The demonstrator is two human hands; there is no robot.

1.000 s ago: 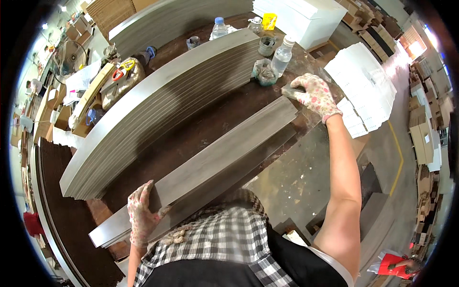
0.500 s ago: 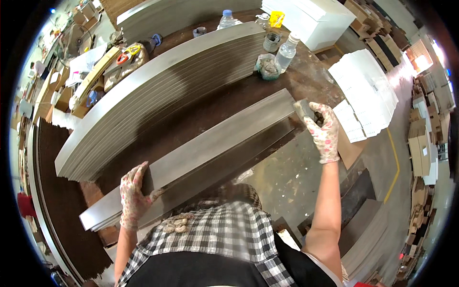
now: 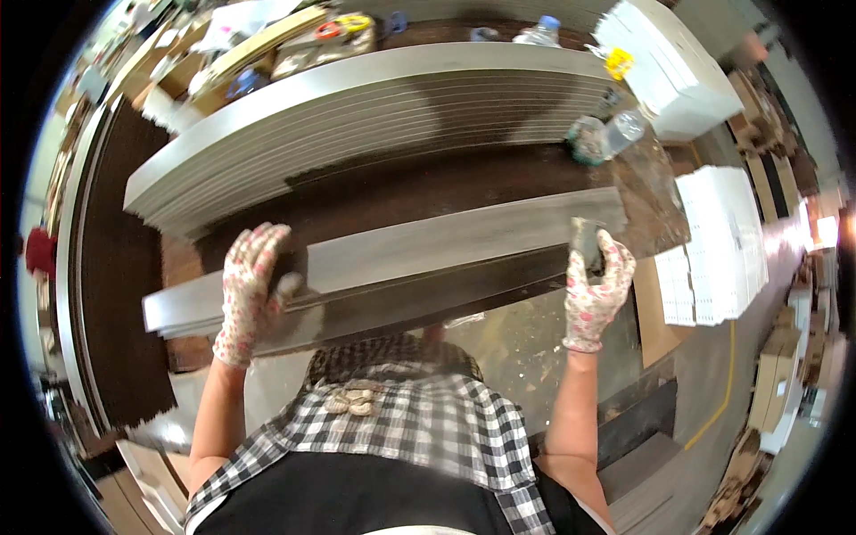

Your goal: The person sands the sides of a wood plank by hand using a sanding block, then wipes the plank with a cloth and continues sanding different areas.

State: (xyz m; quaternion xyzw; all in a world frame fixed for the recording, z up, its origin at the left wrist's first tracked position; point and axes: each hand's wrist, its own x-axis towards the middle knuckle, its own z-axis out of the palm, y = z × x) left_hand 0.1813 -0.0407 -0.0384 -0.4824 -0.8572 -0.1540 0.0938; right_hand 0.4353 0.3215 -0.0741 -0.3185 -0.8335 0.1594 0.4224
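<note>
Head view, left hand (image 3: 248,292) spread over grey boards (image 3: 446,241), right hand (image 3: 597,292) grasping small grey block (image 3: 584,237).

There are two hands (image 3: 248,294) (image 3: 599,290), one grey block (image 3: 585,239) and, blurred, at least two bottles (image 3: 623,134) (image 3: 539,36).

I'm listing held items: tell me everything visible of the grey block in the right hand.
The block is small, grey and roughly rectangular, with a paler far end; its material is unclear. Gripped in the gloved right hand, it points forward, near the right end of the long board. Whether block and board touch cannot be told.
</note>
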